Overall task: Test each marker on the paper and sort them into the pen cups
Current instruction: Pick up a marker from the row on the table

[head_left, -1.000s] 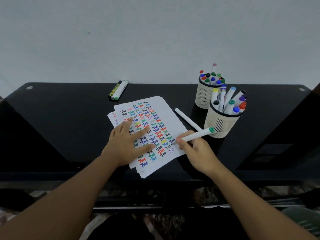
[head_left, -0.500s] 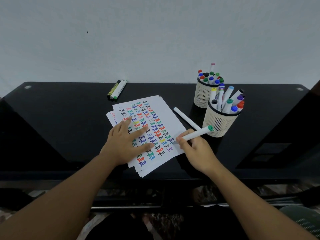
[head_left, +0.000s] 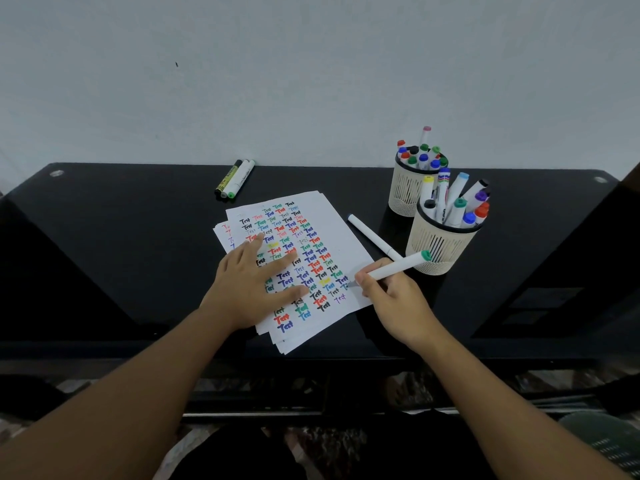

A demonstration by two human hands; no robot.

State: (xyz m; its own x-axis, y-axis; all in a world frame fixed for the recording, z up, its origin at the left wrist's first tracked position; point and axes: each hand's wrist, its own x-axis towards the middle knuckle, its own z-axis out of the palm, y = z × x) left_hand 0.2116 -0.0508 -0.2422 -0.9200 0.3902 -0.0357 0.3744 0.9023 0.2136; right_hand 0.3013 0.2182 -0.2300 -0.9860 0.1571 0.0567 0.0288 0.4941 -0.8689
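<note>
A stack of white paper (head_left: 332,220), covered in rows of coloured "Test" words, lies on the black table (head_left: 121,244). My left hand (head_left: 252,282) rests flat on it, fingers spread. My right hand (head_left: 391,296) grips a white marker (head_left: 398,266) with a green end, its tip touching the paper near the right edge. A white marker cap (head_left: 374,237) lies just right of the paper. Two cream pen cups stand at the right: the near cup (head_left: 438,247) and the far cup (head_left: 405,192), both holding several markers.
Three loose markers (head_left: 235,178) lie together near the table's back edge, by the pale wall. A dark panel (head_left: 568,258) angles in at the right. The table's front edge runs just below the paper, with patterned floor beneath.
The right hand's marker tip has shifted slightly along the paper's lower right. The left hand stays flat on the sheet.
</note>
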